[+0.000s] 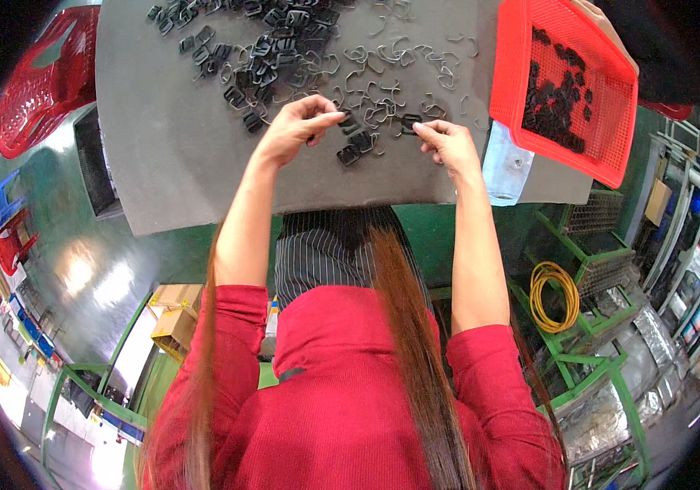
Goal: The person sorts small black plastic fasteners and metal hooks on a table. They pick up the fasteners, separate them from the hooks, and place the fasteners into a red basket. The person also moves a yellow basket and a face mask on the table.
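Note:
My left hand (294, 132) is closed in a pinch over the grey table (203, 175), with a small black plastic buckle (347, 122) at its thumb and fingertips. Just to the right, my right hand (449, 147) pinches another black buckle (410, 122) between thumb and index finger. Between and below the hands lie a few loose black buckles (350, 153). Bent metal wire clips (382, 106) are scattered in front of both hands. Farther off at the left spreads a heap of black buckles (284, 45).
At the table's right, a red plastic basket (623, 122) holding small black pieces tilts over a light-blue box (505, 167). Another person's hand (607, 28) is at its far rim. Red chairs (48, 82) stand left; a yellow coiled hose (554, 296) hangs on a green frame at right.

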The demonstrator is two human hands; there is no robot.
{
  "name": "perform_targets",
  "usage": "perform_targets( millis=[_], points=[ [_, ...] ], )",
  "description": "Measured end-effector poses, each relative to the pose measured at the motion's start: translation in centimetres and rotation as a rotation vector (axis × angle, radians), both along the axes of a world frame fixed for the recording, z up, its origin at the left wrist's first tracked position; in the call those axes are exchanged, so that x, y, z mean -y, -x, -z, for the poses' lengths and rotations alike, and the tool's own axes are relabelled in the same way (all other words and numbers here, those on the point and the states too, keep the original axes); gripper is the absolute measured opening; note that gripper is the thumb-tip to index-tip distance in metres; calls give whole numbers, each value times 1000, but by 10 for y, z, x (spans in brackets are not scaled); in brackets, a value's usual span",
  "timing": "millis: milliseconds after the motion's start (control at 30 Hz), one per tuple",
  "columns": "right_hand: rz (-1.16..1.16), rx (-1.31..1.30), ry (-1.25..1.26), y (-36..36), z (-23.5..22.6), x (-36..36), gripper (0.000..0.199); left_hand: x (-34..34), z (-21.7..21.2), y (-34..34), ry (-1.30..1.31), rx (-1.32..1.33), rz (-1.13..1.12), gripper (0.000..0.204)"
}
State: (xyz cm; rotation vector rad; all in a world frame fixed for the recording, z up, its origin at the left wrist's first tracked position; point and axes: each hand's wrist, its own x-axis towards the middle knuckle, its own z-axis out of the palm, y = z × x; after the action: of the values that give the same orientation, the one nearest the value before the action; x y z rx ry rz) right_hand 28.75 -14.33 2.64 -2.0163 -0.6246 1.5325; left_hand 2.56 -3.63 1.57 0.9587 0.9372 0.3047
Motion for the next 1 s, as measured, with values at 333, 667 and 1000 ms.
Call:
perform_targets(
  millis=[333, 667, 1000],
  points=[
    [-483, 24, -253, 48, -9, -35, 21, 35, -2, 7, 78, -183, -77, 22],
    [-1082, 763, -172, 99, 1, -32, 26, 86, 8, -17, -742, -780, 187, 28],
    [-908, 489, -130, 62, 0, -26, 24, 53, 3, 14, -20, -244, -139, 13]
  ],
)
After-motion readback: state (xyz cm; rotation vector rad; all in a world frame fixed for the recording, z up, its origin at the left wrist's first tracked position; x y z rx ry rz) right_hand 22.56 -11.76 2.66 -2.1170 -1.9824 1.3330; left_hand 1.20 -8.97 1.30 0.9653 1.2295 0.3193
